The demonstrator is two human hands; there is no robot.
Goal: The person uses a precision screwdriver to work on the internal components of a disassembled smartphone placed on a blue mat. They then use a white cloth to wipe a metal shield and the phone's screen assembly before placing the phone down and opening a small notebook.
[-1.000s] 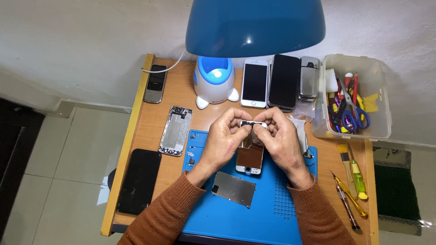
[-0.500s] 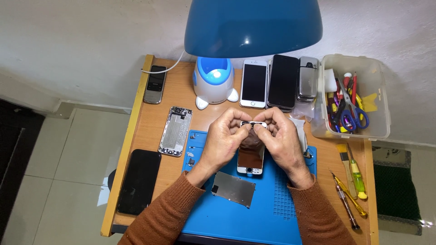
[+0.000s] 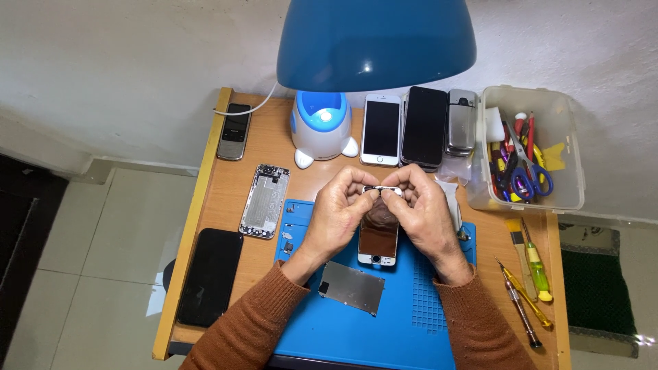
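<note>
Fingertips of left hand [image 3: 340, 212] and right hand [image 3: 425, 212] pinch, half-hiding, a small part [image 3: 381, 190].

- I see a white plastered wall [image 3: 137, 62] behind the wooden counter [image 3: 212, 199].
- Pale floor tiles [image 3: 89, 274] lie to the left, a dark strip at the far edge.
- A blue lampshade [image 3: 375, 41] hangs overhead.
- A dark green mat [image 3: 595, 291] lies at right.

Single head-worn view, looking steeply down from above the wooden table [image 3: 226, 171], at moderate range. A blue lampshade [image 3: 375, 41] intrudes at top centre, probably nearest the lens. Table fills the centre; tiled floor [image 3: 89, 247] lies left of the table.
</note>
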